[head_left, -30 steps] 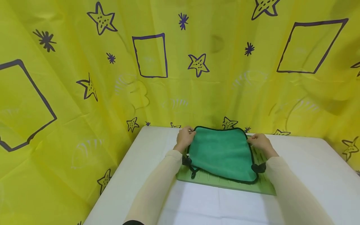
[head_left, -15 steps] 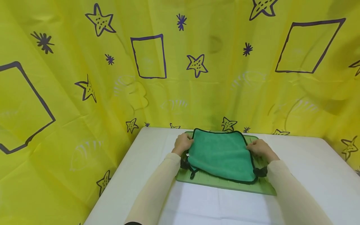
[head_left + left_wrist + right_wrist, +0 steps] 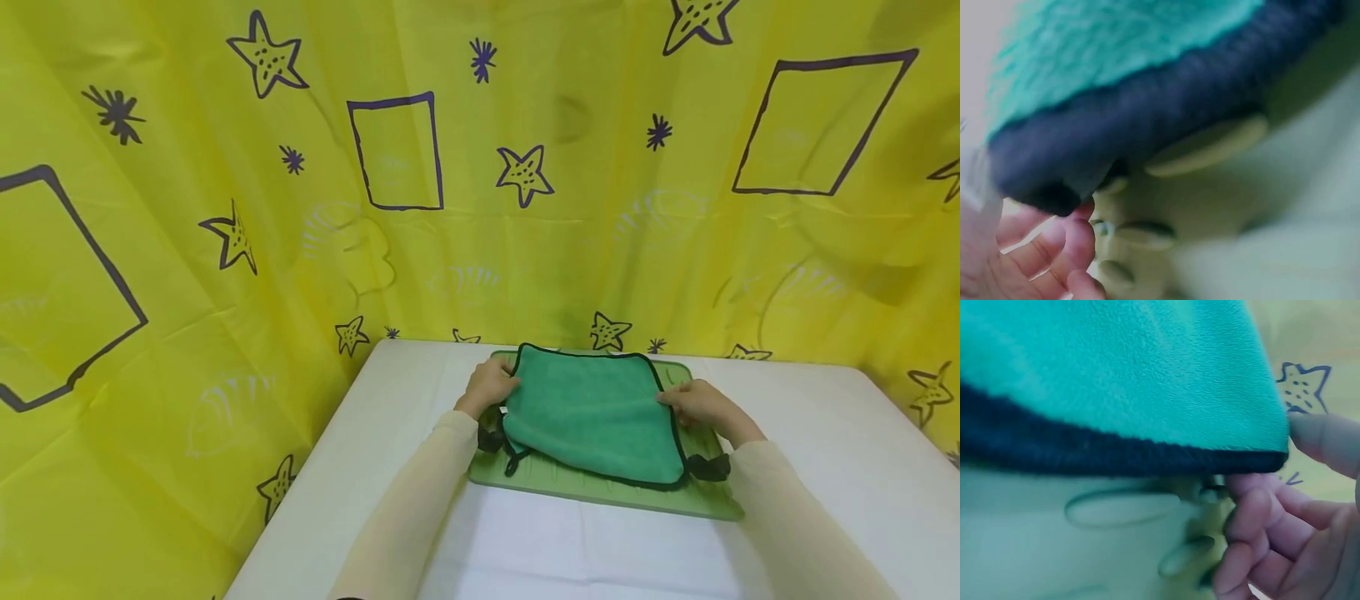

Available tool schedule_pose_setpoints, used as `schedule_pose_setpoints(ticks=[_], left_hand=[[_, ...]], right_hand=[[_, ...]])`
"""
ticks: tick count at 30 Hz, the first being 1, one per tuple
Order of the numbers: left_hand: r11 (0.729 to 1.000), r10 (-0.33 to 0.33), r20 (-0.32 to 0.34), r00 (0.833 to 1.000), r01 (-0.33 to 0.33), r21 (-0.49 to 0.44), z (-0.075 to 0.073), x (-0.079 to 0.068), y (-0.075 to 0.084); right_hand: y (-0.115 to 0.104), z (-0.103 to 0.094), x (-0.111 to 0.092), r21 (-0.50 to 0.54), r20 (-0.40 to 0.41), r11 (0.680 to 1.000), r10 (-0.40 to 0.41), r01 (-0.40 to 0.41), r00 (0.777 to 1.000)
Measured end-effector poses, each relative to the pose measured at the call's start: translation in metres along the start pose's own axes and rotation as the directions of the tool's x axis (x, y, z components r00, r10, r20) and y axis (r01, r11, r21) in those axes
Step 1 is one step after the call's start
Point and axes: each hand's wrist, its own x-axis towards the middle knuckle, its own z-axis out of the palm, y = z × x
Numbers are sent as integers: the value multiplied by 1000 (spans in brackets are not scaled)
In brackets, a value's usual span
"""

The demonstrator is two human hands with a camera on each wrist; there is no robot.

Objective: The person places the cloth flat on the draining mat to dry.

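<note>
A green cloth (image 3: 592,417) with a black hem lies spread over a light green ridged board (image 3: 607,493) in the head view. Its front left corner looks folded under, and a small black loop hangs there. My left hand (image 3: 489,386) pinches the left edge near the back corner; in the left wrist view its fingers (image 3: 1079,247) curl beneath the dark hem (image 3: 1129,112). On the opposite side, my right hand (image 3: 703,406) pinches the right edge. The right wrist view has the thumb (image 3: 1325,440) beside the cloth's corner and curled fingers below. Most of the board is hidden.
The board rests on a white-covered table (image 3: 817,450). Behind and to the left hangs a yellow curtain (image 3: 480,242) printed with stars and rectangles, close to the table's back edge. A black band (image 3: 708,467) sits at my right wrist.
Both hands have drawn slightly lower and nearer with the cloth, baring the board's back edge. My right hand has also shifted a little to the right.
</note>
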Motion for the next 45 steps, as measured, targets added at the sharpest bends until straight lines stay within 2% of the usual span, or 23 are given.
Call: schedule_pose_setpoints(ticks=[4, 8, 15, 18, 22, 25, 29, 32, 36, 39, 45], left_hand=[[999, 35, 73, 997, -32, -33, -7, -7, -5], [996, 77, 164, 984, -68, -61, -12, -20, -12], [959, 149, 220, 964, -86, -272, -20, -46, -20], [954, 185, 265, 946, -109, -278, -23, -53, -23], [947, 245, 327, 913, -154, -282, -28, -59, -29], [934, 286, 357, 889, -175, -313, -31, -61, -34], [910, 333, 365, 870, -195, -366, -32, -63, -38], [907, 366, 332, 869, -254, -335, -30, -64, -38], [913, 386, 261, 885, -325, -249, -27, -66, -37], [913, 390, 225, 893, -343, -222, -25, -66, -38], [905, 397, 167, 902, -356, -232, -25, -67, -37]], right_hand=[[3, -1, -11, 3, 58, 999, -44, 43, 997], [9, 1, -26, 12, 113, 995, -98, 97, 989], [12, 11, -53, 50, 127, 995, -97, 92, 987], [12, 14, -60, 79, 164, 985, -162, 151, 973], [17, 16, -64, 97, 231, 957, -288, 272, 930], [25, 15, -66, 115, 242, 935, -355, 337, 903], [33, 14, -71, 96, 183, 925, -380, 368, 907], [35, 14, -74, 57, 121, 928, -373, 369, 920], [36, 15, -75, 60, 93, 928, -373, 368, 923], [36, 14, -76, 51, 79, 927, -376, 373, 923], [34, 11, -77, 30, 45, 926, -376, 375, 925]])
